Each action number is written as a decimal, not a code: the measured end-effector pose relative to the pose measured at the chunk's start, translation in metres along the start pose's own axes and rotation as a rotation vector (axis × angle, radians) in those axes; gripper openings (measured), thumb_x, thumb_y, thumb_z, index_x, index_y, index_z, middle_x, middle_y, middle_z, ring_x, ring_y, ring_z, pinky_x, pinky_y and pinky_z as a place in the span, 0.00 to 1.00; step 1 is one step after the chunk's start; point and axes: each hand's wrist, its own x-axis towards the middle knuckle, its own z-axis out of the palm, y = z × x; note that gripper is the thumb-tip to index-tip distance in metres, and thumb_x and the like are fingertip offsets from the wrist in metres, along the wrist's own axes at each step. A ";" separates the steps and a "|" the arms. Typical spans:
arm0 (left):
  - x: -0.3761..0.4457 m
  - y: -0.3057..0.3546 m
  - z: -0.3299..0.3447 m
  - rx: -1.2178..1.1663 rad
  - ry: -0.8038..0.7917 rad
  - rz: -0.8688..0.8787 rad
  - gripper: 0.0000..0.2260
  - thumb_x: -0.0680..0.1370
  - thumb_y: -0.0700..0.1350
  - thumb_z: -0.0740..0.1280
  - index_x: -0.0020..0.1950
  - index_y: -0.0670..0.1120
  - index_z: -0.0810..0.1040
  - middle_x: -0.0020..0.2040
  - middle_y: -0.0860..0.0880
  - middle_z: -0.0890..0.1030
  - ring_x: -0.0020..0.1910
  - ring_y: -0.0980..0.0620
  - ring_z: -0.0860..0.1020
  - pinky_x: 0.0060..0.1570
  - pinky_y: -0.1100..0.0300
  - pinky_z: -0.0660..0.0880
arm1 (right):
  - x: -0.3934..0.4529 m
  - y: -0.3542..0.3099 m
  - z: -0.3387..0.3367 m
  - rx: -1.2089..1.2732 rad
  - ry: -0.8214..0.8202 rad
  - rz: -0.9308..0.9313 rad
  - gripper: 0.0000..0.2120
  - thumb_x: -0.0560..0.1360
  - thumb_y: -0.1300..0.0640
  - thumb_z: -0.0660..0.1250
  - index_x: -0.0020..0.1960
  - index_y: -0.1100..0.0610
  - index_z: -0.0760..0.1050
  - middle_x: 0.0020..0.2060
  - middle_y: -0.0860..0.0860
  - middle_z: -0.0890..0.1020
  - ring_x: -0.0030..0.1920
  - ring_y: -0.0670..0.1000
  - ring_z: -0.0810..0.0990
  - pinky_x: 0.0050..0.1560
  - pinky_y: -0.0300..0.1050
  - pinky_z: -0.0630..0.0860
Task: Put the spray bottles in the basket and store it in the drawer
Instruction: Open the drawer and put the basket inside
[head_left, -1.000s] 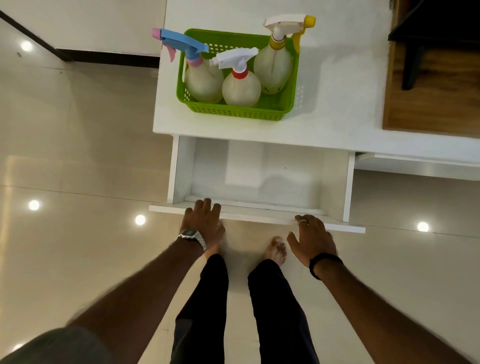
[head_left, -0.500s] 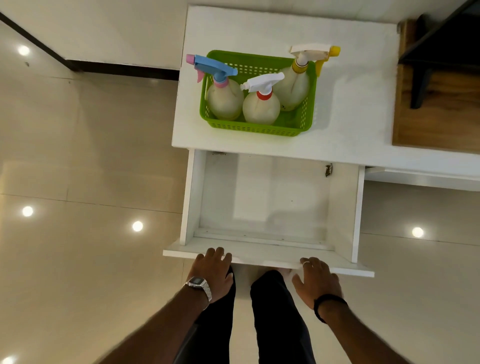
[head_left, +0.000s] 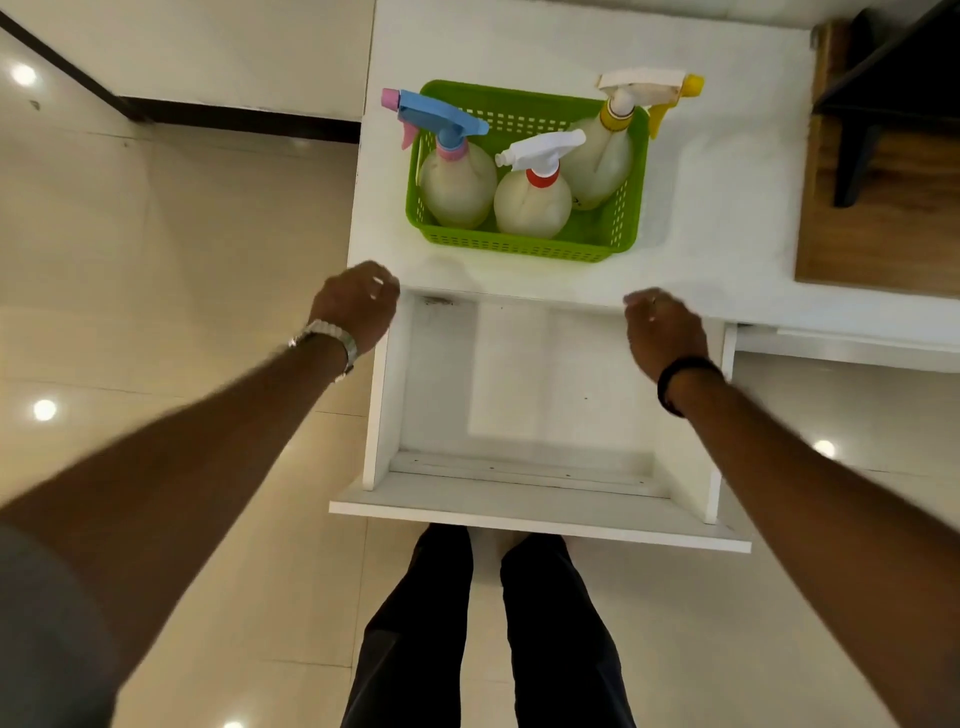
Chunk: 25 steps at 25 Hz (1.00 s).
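Your green basket (head_left: 524, 244) sits on the white worktop (head_left: 727, 218), near its front edge, and holds all three spray bottles upright. The blue-trigger bottle (head_left: 457, 182) with its pink nozzle tip and collar stands at the left end, its spray head reaching out past the basket's left wall. The white-trigger bottle (head_left: 532, 202) with a red collar stands in the middle, touching the blue one. The yellow-nozzle bottle (head_left: 600, 161) stands at the back right, its head overhanging the rim. All three bodies are translucent and look milky. The basket walls are pierced with rows of small slots.

Below the worktop the white drawer (head_left: 519, 499) is pulled well out, and nothing lies on its floor that you can see.

Your left hand (head_left: 356, 306) hangs over the drawer's back left corner, just short of the basket, fingers loosely curled with nothing in them. Your right hand (head_left: 662, 335) hangs over the back right of the drawer, fingers likewise loosely curled and holding nothing. Both hands are blurred, and neither touches the basket.
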 end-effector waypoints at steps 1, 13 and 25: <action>0.014 0.010 -0.008 -0.062 0.065 0.009 0.15 0.79 0.53 0.58 0.57 0.51 0.81 0.56 0.49 0.85 0.54 0.45 0.82 0.52 0.60 0.72 | 0.018 -0.016 -0.007 0.086 0.042 0.013 0.15 0.80 0.53 0.58 0.61 0.51 0.80 0.60 0.54 0.84 0.62 0.58 0.80 0.64 0.49 0.75; 0.063 0.068 -0.020 -0.008 0.028 0.091 0.16 0.84 0.47 0.54 0.55 0.40 0.79 0.55 0.39 0.83 0.55 0.36 0.80 0.54 0.49 0.78 | 0.064 -0.071 -0.002 0.145 0.062 0.019 0.17 0.78 0.60 0.60 0.64 0.56 0.78 0.59 0.56 0.83 0.58 0.59 0.82 0.62 0.49 0.78; -0.036 0.035 0.003 -0.045 0.141 0.177 0.12 0.84 0.42 0.57 0.58 0.42 0.78 0.47 0.42 0.83 0.45 0.38 0.80 0.43 0.50 0.74 | -0.028 -0.001 0.035 0.458 0.146 0.123 0.11 0.77 0.63 0.63 0.54 0.52 0.81 0.50 0.55 0.86 0.54 0.60 0.84 0.56 0.62 0.81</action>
